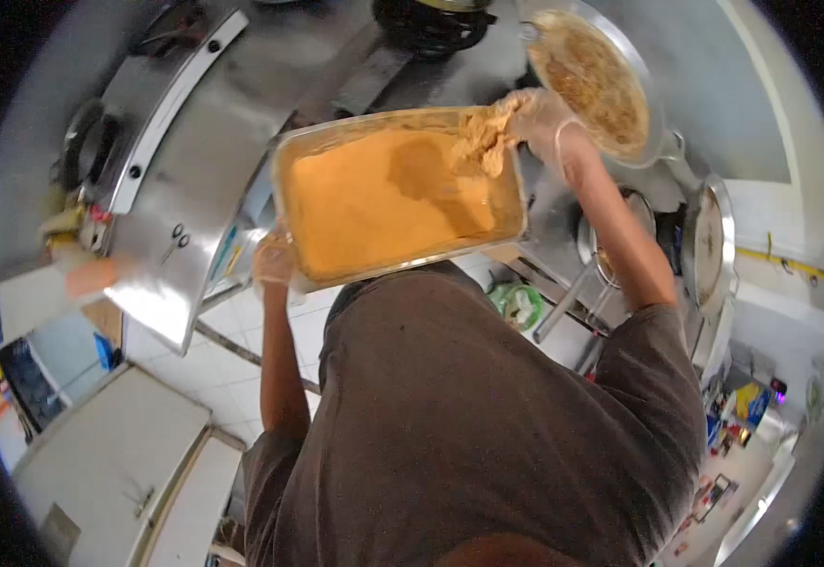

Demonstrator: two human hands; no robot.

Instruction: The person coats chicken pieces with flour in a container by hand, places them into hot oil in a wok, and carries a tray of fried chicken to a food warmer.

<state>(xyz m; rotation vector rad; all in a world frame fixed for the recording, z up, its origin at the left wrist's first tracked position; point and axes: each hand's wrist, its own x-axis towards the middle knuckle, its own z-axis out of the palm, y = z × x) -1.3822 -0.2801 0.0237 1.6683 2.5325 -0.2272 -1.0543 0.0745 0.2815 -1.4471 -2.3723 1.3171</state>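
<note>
A rectangular metal tray [402,257] filled with orange-brown powder [374,203] is in front of my body. My left hand [275,263], in a clear plastic glove, grips its near left corner. Over the tray's far right corner is my right hand [546,123], also gloved and closed on a lumpy piece of food coated in the powder [485,140]. What the food is under its coating I cannot make out. Just beyond that hand sits a large round pan [656,90] with bubbling brown oil in it.
Scissors [177,236] lie on the steel counter [223,104] at the left. Another large pan [711,244] and a smaller pan with a long handle [568,300] are to the right. Below the tray, a green bag-lined bin [516,307] stands on the floor. A blurred orange shape [90,274] is at far left.
</note>
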